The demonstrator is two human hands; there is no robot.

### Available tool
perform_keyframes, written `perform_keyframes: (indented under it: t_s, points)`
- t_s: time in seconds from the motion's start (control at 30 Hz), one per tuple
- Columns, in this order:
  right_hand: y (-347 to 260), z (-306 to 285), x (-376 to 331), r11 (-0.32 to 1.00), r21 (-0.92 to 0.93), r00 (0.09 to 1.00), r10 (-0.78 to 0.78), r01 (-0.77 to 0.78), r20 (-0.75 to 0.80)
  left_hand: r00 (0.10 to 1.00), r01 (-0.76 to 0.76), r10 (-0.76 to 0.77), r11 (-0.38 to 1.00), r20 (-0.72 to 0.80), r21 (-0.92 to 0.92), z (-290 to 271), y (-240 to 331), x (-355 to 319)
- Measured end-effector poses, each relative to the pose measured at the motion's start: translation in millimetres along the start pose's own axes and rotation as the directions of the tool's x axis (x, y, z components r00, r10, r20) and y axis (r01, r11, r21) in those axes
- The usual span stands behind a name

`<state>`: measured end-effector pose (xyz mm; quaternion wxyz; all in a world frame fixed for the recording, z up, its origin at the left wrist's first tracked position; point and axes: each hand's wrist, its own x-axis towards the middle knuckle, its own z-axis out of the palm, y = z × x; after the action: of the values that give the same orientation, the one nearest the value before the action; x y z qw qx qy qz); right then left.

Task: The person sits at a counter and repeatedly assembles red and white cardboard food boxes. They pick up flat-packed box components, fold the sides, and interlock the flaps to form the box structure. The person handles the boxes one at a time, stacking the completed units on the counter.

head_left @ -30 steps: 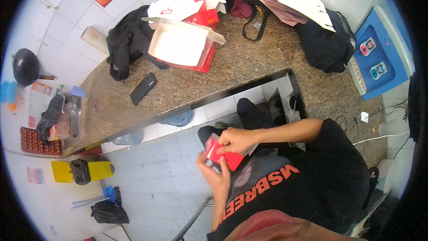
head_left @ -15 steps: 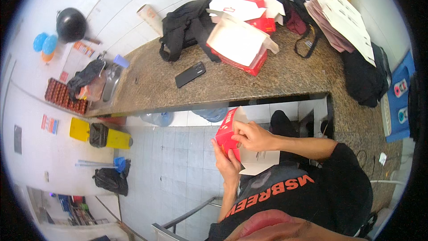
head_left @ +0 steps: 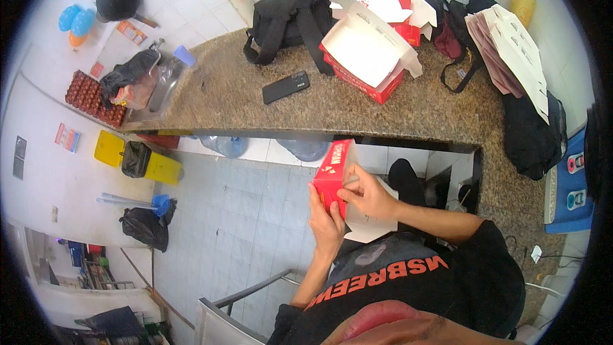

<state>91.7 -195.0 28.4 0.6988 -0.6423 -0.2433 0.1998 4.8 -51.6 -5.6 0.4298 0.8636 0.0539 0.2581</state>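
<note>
Over my lap I hold a partly folded red and white cardboard food box [head_left: 330, 179], its red printed wall facing left and its pale inside facing right. Around the lower left of that wall my left hand [head_left: 327, 225] is closed, the thumb on the near side. My right hand [head_left: 369, 195] pinches the edge of the box on its right side, fingers bent at the cardboard. A white flap [head_left: 370, 223] spreads below my right wrist. On the counter beyond stand folded boxes of the same kind, the nearest an open red box [head_left: 364, 51] with a white inside.
The granite counter [head_left: 217, 99] curves ahead and down the right side. On it lie a black phone [head_left: 285, 87], a black backpack [head_left: 287, 22] and a stack of flat cardboard blanks [head_left: 511, 57]. A metal chair [head_left: 217, 319] is near my left arm; a yellow bin [head_left: 163, 167] stands left.
My view has shifted, so the counter things sit further right. Both hands keep their hold on the box, and my right fingers have moved slightly along its edge.
</note>
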Motion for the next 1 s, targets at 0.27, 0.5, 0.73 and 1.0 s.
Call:
perform_keyframes:
  t_s: [0.27, 0.5, 0.73, 1.0]
  points:
    - [-56, -2, 10, 0.901, -0.275, 0.867, -0.18, 0.334, 0.465, 0.904, 0.326, -0.41, 0.483, 0.119, -0.813, -77, 3, 20]
    - [-39, 36, -21, 0.522, -0.357, 0.544, -0.262, 0.775, 0.798, 0.706, 0.674, -0.623, 0.445, 0.337, -0.589, -125, -29, 7]
    - [-36, 49, 15, 0.685, -0.38, 0.7, -0.269, 0.622, 0.661, 0.784, 0.251, -0.525, 0.757, -0.332, -0.603, -127, -41, -26]
    - [-52, 57, 63, 0.756, 0.585, 0.939, 0.111, -0.293, 0.326, 0.94, -0.183, 0.256, 0.936, -0.223, 0.302, -97, -11, -17]
